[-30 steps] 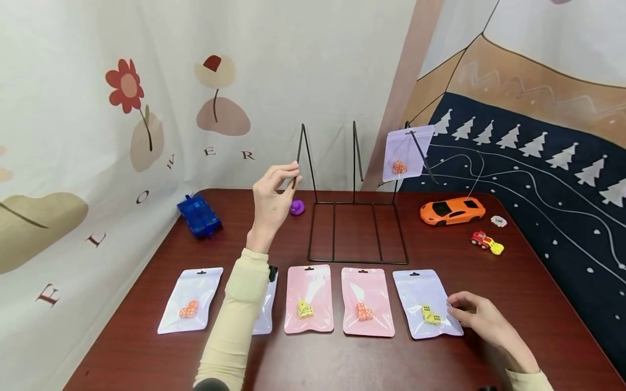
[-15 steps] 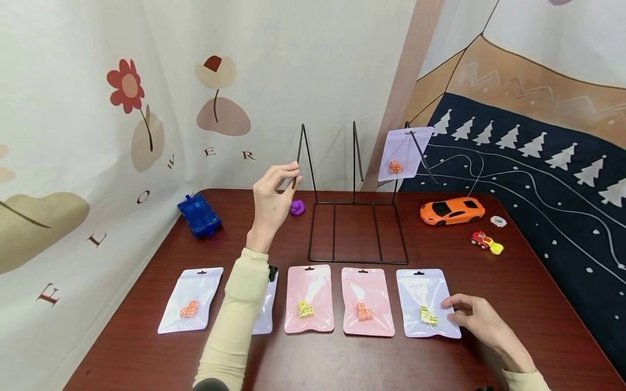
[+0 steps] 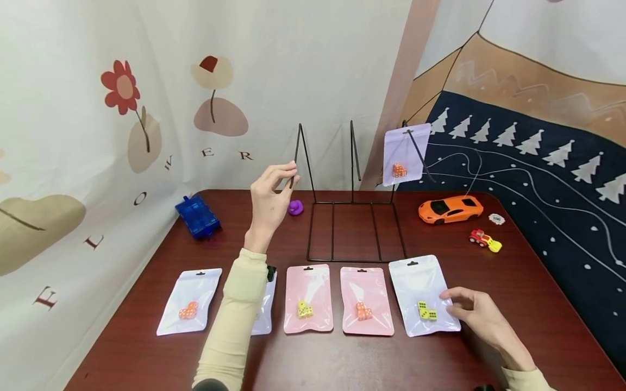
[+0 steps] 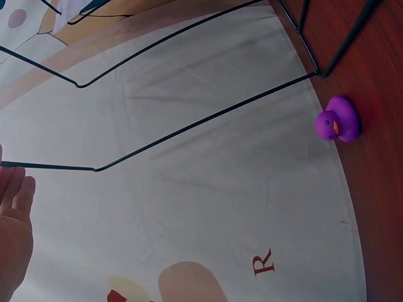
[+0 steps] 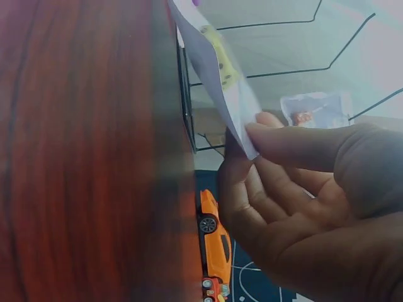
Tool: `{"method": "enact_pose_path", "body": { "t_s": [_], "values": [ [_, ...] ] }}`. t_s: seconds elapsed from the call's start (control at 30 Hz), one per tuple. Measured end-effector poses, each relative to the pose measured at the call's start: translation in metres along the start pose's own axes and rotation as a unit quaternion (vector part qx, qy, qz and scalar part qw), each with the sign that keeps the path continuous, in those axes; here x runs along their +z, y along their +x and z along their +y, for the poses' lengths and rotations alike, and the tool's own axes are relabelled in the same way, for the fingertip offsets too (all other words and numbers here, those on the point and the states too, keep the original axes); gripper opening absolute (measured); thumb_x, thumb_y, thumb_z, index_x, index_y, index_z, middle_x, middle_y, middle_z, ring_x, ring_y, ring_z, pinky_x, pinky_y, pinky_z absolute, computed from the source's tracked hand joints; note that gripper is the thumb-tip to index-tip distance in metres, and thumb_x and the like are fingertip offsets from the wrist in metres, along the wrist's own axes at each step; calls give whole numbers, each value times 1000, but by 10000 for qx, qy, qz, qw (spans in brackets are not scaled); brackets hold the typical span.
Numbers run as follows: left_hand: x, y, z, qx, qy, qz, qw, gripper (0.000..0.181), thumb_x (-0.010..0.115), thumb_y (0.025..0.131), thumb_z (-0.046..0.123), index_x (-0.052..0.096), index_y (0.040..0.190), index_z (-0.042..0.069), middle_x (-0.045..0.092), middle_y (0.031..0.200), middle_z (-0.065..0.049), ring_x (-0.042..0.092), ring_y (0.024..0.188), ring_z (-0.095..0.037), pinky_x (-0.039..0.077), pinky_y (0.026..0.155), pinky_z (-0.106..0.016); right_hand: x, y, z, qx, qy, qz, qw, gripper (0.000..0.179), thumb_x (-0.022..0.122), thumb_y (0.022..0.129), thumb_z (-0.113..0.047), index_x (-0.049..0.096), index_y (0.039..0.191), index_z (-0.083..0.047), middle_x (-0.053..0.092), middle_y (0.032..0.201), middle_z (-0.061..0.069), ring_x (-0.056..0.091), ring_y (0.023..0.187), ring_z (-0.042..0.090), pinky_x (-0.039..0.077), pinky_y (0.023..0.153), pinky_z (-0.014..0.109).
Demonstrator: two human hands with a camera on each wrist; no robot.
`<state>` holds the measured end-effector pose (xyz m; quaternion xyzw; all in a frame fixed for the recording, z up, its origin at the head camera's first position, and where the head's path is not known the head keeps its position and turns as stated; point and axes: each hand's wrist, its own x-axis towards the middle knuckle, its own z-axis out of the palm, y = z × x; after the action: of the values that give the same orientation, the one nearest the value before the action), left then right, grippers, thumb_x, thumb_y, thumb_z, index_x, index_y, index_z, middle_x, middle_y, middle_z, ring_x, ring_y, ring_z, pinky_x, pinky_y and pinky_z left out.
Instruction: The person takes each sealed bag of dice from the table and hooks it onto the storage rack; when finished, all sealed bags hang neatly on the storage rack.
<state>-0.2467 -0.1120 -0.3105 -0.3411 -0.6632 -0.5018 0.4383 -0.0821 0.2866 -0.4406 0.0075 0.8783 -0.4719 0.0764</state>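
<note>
My right hand (image 3: 481,317) pinches the right edge of a pale lavender zip bag (image 3: 421,290) with yellow dice inside. In the right wrist view the thumb presses on one face of the bag (image 5: 217,75), fingers behind it, and the bag is raised off the table. My left hand (image 3: 270,198) pinches the front end of the left prong of a black wire rack (image 3: 309,233). On the rack's right prong hangs another lavender bag (image 3: 405,155) with orange dice. In the left wrist view the left hand (image 4: 16,220) shows at the prong's tip.
Two pink bags, one with yellow dice (image 3: 308,285) and one with orange (image 3: 365,288), lie beside pale bags (image 3: 195,288), one partly under my left forearm. Behind are a purple duck (image 3: 295,207), a blue case (image 3: 198,217), an orange car (image 3: 451,210) and a small red-yellow truck (image 3: 484,240).
The lavender bag in my right hand has lifted, its top end tilting up and to the left. The hanging bag sways slightly. My left hand keeps its grip on the prong.
</note>
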Motion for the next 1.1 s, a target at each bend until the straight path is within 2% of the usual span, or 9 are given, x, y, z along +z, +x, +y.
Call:
{"method": "enact_pose_path", "body": {
  "t_s": [0.1, 0.2, 0.4, 0.7, 1.1],
  "values": [
    [-1, 4, 12, 73, 23, 46, 10000, 12, 68, 76, -20, 66, 87, -15, 63, 91, -29, 63, 94, -42, 54, 89, -38, 0, 0, -3, -121, -16, 182, 9998, 23, 65, 84, 5, 66, 107, 1, 61, 107, 18, 56, 78, 18, 47, 56, 23],
    [-1, 5, 16, 46, 45, 31, 10000, 12, 67, 75, -21, 66, 86, -15, 62, 91, -30, 63, 93, -43, 54, 89, -39, 0, 0, -7, -181, -104, 383, 9991, 24, 65, 85, 4, 67, 108, -1, 63, 106, 15, 55, 75, 16, 44, 53, 22],
    [0, 5, 16, 52, 2, -38, 10000, 12, 66, 76, -21, 65, 87, -15, 62, 91, -30, 62, 94, -44, 53, 90, -37, -3, -1, -13, -322, -218, 642, 9972, 22, 65, 85, 3, 68, 107, -2, 64, 106, 15, 56, 76, 15, 48, 58, 21],
    [-2, 1, 16, 58, 69, -11, 10000, 13, 67, 76, -20, 66, 87, -15, 62, 92, -30, 63, 94, -43, 53, 89, -39, -3, -3, -25, -547, 81, 654, 9963, 23, 67, 87, -2, 67, 109, -1, 66, 99, 13, 59, 75, 14, 52, 58, 24],
    [-1, 3, 19, 120, 132, -44, 9998, 13, 67, 75, -21, 66, 87, -14, 63, 92, -28, 63, 94, -43, 53, 89, -40, -5, -5, -46, -693, -66, 1261, 9896, 24, 68, 88, -8, 67, 112, -4, 67, 101, 14, 59, 77, 9, 49, 54, 23]
  ]
}}
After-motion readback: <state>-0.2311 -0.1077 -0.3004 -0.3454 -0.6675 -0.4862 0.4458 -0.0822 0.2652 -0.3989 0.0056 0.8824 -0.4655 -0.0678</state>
